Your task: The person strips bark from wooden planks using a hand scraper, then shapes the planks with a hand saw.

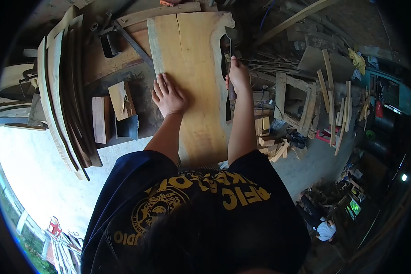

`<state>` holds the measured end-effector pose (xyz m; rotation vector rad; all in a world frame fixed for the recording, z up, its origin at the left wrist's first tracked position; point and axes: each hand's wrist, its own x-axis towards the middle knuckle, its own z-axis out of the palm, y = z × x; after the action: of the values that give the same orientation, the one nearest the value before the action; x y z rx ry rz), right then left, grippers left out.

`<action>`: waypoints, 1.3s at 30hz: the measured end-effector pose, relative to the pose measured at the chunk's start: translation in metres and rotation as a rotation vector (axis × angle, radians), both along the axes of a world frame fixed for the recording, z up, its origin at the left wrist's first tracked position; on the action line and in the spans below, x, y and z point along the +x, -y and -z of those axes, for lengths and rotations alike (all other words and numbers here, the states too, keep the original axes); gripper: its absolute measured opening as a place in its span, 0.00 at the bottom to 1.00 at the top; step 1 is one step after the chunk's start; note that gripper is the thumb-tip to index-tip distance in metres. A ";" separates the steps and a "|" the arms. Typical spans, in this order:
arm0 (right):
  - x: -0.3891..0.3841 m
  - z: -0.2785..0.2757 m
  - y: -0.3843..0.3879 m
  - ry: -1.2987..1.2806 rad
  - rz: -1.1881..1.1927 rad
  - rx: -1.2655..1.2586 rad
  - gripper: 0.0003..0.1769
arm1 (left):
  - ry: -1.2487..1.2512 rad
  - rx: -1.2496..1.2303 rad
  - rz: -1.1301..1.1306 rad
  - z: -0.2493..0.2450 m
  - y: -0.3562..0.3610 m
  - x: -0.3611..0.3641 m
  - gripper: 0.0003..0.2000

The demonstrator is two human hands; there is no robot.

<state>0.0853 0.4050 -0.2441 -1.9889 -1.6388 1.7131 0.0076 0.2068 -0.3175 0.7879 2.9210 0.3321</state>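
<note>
A wide pale wooden slab (198, 59) lies lengthwise before me, with a crack near its far end and a wavy natural edge on the right. My left hand (170, 96) rests flat on its left side, fingers spread. Along the wavy edge, my right hand (239, 75) is closed around a hand tool with a wooden handle (232, 94). The tool's thin metal shank (230, 42) points away from me and bends near its far end, beside the slab's far right corner. I cannot tell what kind of tip it has.
Long curved boards (55, 86) are stacked at the left. Two wood blocks (101, 119) (122, 100) sit between them and the slab. Offcuts (268, 141) and upright-looking strips (331, 91) fill the right side. A person (325, 230) is farther off at the lower right.
</note>
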 end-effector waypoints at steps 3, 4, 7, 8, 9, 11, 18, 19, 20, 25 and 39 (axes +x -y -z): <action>-0.002 0.001 -0.003 -0.075 0.082 -0.042 0.23 | -0.024 -0.003 0.009 0.005 0.002 -0.001 0.32; -0.002 0.000 -0.005 -0.083 0.088 -0.045 0.23 | -0.015 -0.002 0.006 0.004 0.002 -0.001 0.32; 0.002 0.001 -0.012 0.003 0.049 -0.054 0.23 | -0.007 -0.010 0.006 0.004 0.002 -0.002 0.32; 0.005 0.004 -0.014 0.013 -0.008 0.018 0.25 | -0.004 -0.019 0.000 0.004 0.001 -0.001 0.32; 0.007 0.005 -0.015 0.023 -0.065 0.090 0.26 | -0.003 -0.019 0.005 0.003 0.001 0.000 0.32; -0.001 0.012 -0.027 0.027 -0.093 0.124 0.25 | -0.015 -0.042 0.006 0.002 0.001 0.000 0.32; -0.012 0.019 -0.051 -0.069 0.007 -0.033 0.25 | -0.042 0.009 0.019 0.007 0.003 -0.001 0.32; -0.011 0.012 -0.044 -0.092 -0.017 -0.014 0.25 | -0.044 0.017 0.022 0.008 0.001 0.001 0.32; -0.008 0.006 -0.033 -0.046 -0.013 0.056 0.26 | -0.045 0.005 0.020 0.009 0.001 0.002 0.32; -0.010 0.015 -0.047 -0.055 -0.061 0.033 0.25 | -0.008 -0.010 0.018 0.002 0.002 0.000 0.33; 0.008 -0.011 -0.091 0.063 -0.205 -0.086 0.24 | -0.013 -0.027 0.012 0.000 0.002 -0.002 0.32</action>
<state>0.0933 0.4964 -0.2328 -1.9920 -1.8807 1.8335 0.0060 0.2053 -0.3179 0.8069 2.9248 0.2871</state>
